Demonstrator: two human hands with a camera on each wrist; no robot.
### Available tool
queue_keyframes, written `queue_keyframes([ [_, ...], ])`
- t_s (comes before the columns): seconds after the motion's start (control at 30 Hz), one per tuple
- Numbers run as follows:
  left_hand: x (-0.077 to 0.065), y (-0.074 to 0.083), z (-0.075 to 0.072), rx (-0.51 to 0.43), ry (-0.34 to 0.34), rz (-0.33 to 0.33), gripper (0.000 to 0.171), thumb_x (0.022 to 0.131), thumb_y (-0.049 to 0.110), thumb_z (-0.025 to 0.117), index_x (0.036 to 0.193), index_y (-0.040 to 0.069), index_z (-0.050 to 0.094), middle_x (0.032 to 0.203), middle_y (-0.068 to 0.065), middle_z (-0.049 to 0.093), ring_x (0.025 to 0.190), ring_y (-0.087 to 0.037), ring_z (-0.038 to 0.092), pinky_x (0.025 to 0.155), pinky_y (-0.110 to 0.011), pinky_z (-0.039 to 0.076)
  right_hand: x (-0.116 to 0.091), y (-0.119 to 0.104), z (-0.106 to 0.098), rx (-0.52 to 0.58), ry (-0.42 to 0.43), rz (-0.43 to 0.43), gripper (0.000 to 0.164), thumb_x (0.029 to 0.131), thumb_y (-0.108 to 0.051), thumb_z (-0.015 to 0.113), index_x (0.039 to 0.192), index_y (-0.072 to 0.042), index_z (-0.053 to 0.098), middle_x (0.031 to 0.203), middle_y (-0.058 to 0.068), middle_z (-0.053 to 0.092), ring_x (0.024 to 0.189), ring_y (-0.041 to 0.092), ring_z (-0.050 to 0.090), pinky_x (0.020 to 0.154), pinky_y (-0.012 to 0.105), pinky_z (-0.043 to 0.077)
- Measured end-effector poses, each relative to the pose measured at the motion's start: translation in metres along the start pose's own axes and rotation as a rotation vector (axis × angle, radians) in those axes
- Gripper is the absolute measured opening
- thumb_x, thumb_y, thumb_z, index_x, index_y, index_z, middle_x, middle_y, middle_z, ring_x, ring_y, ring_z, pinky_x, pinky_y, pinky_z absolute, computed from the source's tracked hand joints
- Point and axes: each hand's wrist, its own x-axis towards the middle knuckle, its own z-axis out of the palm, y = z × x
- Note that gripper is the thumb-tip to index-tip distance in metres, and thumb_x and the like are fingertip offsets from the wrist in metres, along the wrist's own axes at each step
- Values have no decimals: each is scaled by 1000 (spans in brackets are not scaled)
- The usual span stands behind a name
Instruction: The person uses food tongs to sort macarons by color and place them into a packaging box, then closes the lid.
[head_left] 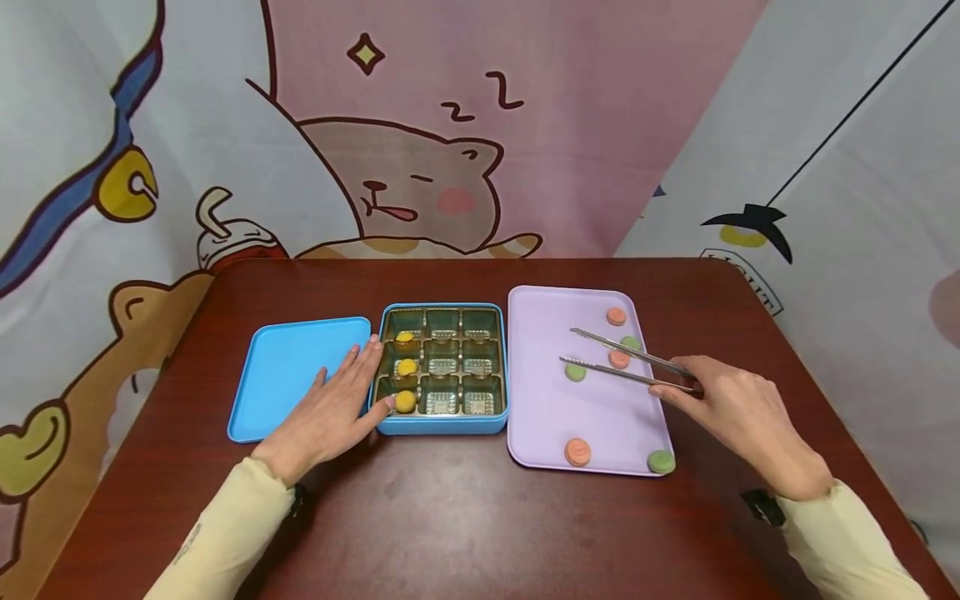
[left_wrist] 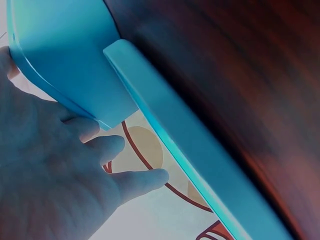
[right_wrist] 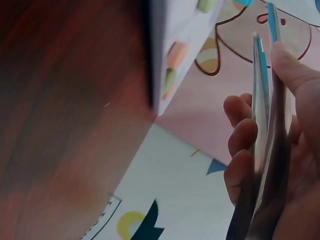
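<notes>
A blue box [head_left: 442, 427] holds a gold tray with nine-style small compartments, and three yellow macarons [head_left: 406, 402] fill its left column. My left hand [head_left: 333, 408] lies along the box's left side, fingers extended, thumb at the near corner; the left wrist view shows its fingers touching the box wall [left_wrist: 70, 65]. In my right hand [head_left: 738, 408] are metal tongs [head_left: 622, 372], their tips apart above a lilac tray [head_left: 540, 417]. Nothing is between the tips. On that tray lie three orange macarons [head_left: 577, 452] and three green macarons [head_left: 662, 462].
Left of the box lies a blue lid [head_left: 300, 367], partly under my left hand. Everything stands on a dark red-brown table [head_left: 450, 517]. A cartoon-printed curtain [head_left: 585, 125] hangs behind the table's far edge.
</notes>
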Motion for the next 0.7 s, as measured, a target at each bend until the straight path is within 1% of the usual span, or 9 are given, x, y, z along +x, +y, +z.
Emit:
queue_keyframes([
  [0.17, 1, 1, 2, 7, 3, 7, 86, 106, 56, 46, 167, 9, 10, 174, -7, 6, 158, -36, 11, 116, -74, 17, -9, 11, 3, -21, -45, 1, 42, 80, -40, 89, 106, -11, 74, 73, -8, 61, 59, 8, 48, 46, 28, 37],
  [0.3, 2, 2, 3, 4, 5, 1, 86, 106, 57, 46, 167, 9, 9, 174, -7, 6, 158, -35, 11, 116, -74, 17, -13, 17, 5, -35, -53, -13, 41, 81, -42, 89, 106, -13, 74, 75, -9, 62, 60, 7, 49, 46, 28, 38],
  [0.43, 1, 2, 3, 4, 9, 4, 86, 106, 57, 46, 167, 9, 10, 174, -7, 5, 158, -36, 11, 116, -74, 17, -15, 21, 7, -53, -61, -26, 43, 80, -43, 89, 106, -11, 74, 75, -7, 63, 60, 8, 51, 46, 29, 40],
  [0.6, 0, 1, 2, 3, 9, 8, 86, 106, 57, 46, 167, 9, 10, 174, -7, 6, 158, -35, 12, 116, -74, 17, -17, 23, 12, -73, -110, -13, 48, 81, -46, 87, 108, -8, 74, 78, -5, 66, 61, 10, 54, 46, 32, 43],
  [0.7, 0, 0, 1, 4, 5, 6, 86, 106, 57, 46, 167, 9, 10, 174, -7, 6, 158, -35, 12, 116, -74, 16, -17, 23, 15, -82, -112, -21, 49, 81, -47, 87, 108, -8, 74, 80, -3, 68, 61, 11, 56, 46, 34, 46],
])
